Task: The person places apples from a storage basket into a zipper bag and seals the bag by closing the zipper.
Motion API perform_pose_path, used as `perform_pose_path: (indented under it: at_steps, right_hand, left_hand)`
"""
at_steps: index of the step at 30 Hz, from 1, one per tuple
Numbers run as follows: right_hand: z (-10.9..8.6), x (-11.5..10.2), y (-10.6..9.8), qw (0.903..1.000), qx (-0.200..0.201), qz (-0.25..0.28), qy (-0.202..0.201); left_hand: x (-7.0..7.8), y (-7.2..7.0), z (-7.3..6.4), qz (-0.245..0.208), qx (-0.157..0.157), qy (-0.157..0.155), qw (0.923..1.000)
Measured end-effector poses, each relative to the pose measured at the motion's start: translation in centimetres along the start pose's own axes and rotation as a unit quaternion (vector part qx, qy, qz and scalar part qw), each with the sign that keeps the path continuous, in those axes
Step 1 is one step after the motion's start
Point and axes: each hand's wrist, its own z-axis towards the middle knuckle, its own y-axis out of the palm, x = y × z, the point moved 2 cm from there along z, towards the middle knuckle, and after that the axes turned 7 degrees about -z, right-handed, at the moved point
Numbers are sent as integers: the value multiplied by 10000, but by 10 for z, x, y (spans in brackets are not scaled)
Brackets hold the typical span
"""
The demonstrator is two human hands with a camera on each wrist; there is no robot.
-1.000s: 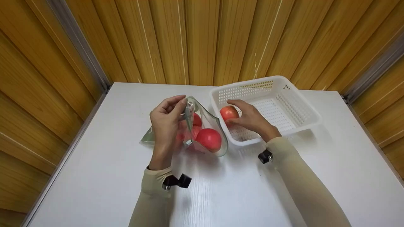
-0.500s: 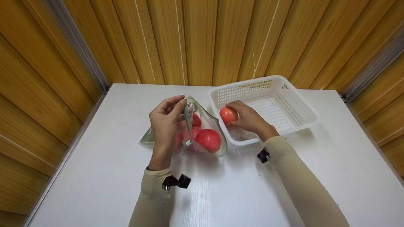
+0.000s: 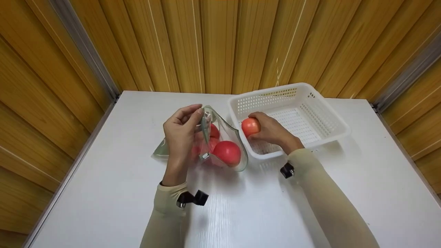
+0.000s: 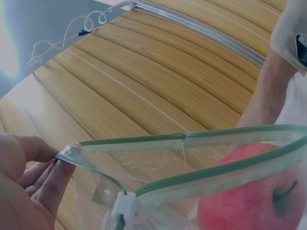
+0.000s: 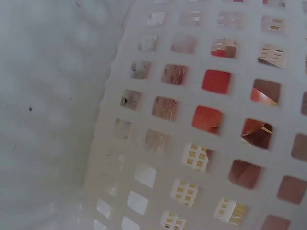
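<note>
My left hand (image 3: 181,129) pinches the green-edged mouth of a clear zip bag (image 3: 223,126), holding it open. Several red apples lie in the bag; one apple (image 3: 227,152) is right at the mouth, and its stem faces the camera in the left wrist view. A white slider (image 4: 124,205) sits on the bag's green zip. Inside the white plastic basket (image 3: 339,134), my right hand (image 3: 272,130) grips an orange-red apple (image 3: 250,127) near the left wall. The right wrist view shows mostly the basket's slotted side, with bits of red apple (image 5: 207,119) through the holes.
The bag and basket stand side by side on a white table (image 3: 103,193), the basket's left rim close to the bag's mouth. A wood-patterned wall (image 3: 220,44) rises behind the table. White cables (image 4: 72,33) hang at the upper left of the left wrist view.
My right hand has closed its fingers around the apple in the basket, which has turned and shifted slightly. The left hand and the bag have hardly moved.
</note>
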Motion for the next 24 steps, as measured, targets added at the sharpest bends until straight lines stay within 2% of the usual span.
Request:
perform_pose_path:
  at_steps: [10,19,24]
  right_hand:
    - [0,0,-1,9992,120,250,291]
    - [-4,0,-6,9936,283,914,603]
    - [-9,-1,-11,9885,526,1184,786]
  left_hand:
    - [0,-1,0,61,45,-13,10000]
    - [0,-1,0,51,92,-70,9999]
    - [0,-1,0,154,86,-81,9998]
